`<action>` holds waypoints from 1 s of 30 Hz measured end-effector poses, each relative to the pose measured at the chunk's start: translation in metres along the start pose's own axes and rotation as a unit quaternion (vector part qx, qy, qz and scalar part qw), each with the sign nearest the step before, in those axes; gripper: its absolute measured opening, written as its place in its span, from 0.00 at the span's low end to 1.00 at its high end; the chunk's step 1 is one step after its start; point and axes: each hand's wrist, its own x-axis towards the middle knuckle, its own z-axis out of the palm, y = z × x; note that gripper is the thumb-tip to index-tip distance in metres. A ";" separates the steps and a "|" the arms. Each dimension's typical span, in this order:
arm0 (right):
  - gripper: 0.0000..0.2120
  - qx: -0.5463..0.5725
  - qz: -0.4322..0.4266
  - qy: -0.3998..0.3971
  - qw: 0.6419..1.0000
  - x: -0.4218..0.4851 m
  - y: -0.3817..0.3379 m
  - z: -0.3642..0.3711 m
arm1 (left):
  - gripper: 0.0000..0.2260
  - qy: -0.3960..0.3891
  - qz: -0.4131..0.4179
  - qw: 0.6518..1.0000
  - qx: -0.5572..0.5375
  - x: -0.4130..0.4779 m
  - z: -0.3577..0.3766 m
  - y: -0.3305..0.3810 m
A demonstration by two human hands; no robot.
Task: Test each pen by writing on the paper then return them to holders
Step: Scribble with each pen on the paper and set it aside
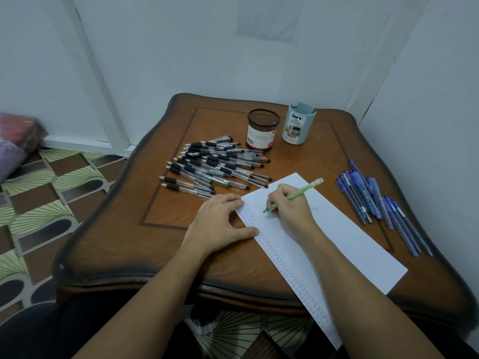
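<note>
**Fingers (275, 196) of the right hand (289, 207) pinched a slim green plastic pen (300, 193)**

They were curled close around its lower barrel, with the tip down on the long white paper sheet (342, 244), which lay slantwise on the brown wooden table (168, 229). The left hand (217, 224) lay flat, its fingers straight and together and its thumb spread wide, pressing the sheet's marked left edge. A heap of clear black-grip pens (215, 164) lay to the left and blue pens (373, 200) to the right. Behind stood a black mesh holder (263, 130) and, just beside it, a pale blue round holder (298, 124).
</note>
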 end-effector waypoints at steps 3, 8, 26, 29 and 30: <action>0.16 0.033 0.045 -0.006 0.998 0.003 -0.008 -0.002 | 0.37 -0.011 -0.008 1.000 0.009 0.001 0.000 0.001; 0.22 -0.045 0.071 -0.067 0.994 0.004 -0.013 0.000 | 0.37 -0.009 -0.009 1.000 0.001 -0.001 0.000 0.001; 0.14 -0.211 0.029 -0.195 0.957 0.000 -0.074 0.022 | 0.24 0.067 -0.005 0.998 -0.010 -0.047 -0.071 -0.027; 0.13 -0.251 -0.025 -0.243 0.937 -0.004 -0.089 0.057 | 0.26 0.097 -0.045 0.994 0.027 -0.080 -0.097 -0.054; 0.13 -0.263 -0.043 -0.260 0.928 -0.006 -0.095 0.073 | 0.27 0.108 -0.065 0.991 0.034 -0.091 -0.107 -0.064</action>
